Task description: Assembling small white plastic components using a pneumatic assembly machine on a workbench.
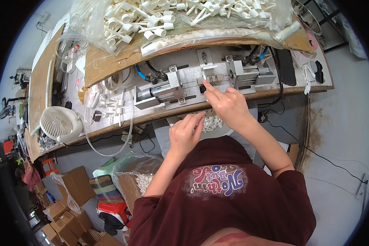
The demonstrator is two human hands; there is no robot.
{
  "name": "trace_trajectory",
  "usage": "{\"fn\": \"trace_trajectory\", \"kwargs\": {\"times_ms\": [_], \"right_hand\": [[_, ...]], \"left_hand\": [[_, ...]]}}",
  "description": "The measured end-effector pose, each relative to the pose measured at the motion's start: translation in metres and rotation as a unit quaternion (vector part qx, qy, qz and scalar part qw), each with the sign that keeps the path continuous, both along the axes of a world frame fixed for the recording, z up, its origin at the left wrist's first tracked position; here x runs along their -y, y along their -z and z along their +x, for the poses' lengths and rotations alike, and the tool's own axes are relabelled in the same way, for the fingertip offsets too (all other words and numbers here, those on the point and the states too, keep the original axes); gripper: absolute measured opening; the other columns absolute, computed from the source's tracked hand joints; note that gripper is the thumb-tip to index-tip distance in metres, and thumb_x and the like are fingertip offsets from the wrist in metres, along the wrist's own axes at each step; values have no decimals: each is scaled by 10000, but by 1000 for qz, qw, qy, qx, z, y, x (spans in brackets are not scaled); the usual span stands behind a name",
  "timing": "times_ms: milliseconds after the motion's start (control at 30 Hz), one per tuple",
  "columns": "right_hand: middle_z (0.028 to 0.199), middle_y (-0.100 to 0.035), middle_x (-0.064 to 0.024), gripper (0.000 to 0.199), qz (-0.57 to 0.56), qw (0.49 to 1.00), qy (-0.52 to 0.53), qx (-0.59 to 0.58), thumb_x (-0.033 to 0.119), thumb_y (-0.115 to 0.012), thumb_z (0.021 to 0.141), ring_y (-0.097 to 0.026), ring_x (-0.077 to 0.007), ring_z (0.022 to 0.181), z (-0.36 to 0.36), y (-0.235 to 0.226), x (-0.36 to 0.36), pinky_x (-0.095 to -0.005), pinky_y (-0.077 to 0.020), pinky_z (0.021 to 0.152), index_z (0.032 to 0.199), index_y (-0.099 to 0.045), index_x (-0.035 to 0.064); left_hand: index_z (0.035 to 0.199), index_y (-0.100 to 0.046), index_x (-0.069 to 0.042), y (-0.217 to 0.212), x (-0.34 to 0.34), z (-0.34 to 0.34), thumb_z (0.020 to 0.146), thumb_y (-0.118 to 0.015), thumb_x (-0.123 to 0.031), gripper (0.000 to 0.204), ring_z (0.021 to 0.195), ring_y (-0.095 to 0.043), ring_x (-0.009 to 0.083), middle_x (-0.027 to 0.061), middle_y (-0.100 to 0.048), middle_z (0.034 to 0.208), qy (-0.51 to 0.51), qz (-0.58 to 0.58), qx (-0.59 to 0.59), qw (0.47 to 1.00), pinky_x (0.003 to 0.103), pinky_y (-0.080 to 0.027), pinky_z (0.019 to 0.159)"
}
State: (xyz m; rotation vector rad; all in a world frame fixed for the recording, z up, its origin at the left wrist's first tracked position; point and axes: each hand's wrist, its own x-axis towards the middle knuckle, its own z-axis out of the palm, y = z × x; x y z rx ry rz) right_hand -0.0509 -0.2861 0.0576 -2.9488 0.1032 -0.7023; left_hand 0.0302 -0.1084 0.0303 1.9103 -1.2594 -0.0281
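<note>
On the bench before me is a metal clamping fixture with a left cylinder block (162, 90) and a right cylinder block (250, 74). My right hand (229, 104) reaches to the small centre holder (215, 78) between them. Its index finger is stretched out, the tip at a white plastic piece (205, 74) there; the other fingers are partly curled. Lower and to the left, my left hand (184, 133) has thumb and fingers pinched together. Whatever lies between those fingertips is too small to make out. Below both hands, white plastic pieces (212, 123) fill a container at my lap.
White capped plastic sticks (151, 18) are heaped in clear bags on cardboard behind the fixture. A white fan (59, 124) and loose white parts (108, 104) are at the left. A dark phone (285, 67) lies right of the fixture. Cardboard boxes (67, 217) stand on the floor.
</note>
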Motion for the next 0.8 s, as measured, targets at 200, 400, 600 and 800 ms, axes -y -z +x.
{"fn": "trace_trajectory", "kwargs": {"times_ms": [200, 400, 600, 800], "right_hand": [[1235, -710, -104, 205, 7, 999, 26, -23, 80, -696, 755, -622, -193, 582, 1, -2, -6, -287, -484, 592, 956, -672, 47], [1139, -731, -78, 230, 187, 973, 17, 131, 101, -770, 818, -688, -190, 716, -26, 0, 10, -275, -511, 599, 1033, -710, 48], [871, -661, 1, 82, 306, 821, 313, 367, 44, -708, 897, -532, -41, 628, -108, 20, 100, -197, -423, 554, 978, -713, 37], [939, -645, -37, 161, 231, 691, 521, 444, 55, -736, 839, -609, -115, 736, -241, 90, 254, -271, -511, 705, 998, -725, 80]], "left_hand": [[1028, -730, -67, 0, -3, -3, 830, -737, -14, 205, 625, -666, 206, 67, -710, 849, 29, -3, 25, 999, 304, -508, 559], [1072, -736, -101, 4, -7, -2, 814, -744, -23, 269, 592, -629, 205, 44, -692, 810, 39, -17, 40, 998, 323, -490, 547], [1034, -737, -64, 9, -16, -4, 825, -735, 23, 226, 607, -649, 221, 76, -698, 808, 62, 10, 47, 997, 305, -495, 559], [1023, -731, -42, 7, -19, -13, 841, -726, 49, 204, 592, -648, 192, 87, -678, 771, 93, 39, 60, 993, 281, -492, 550]]}}
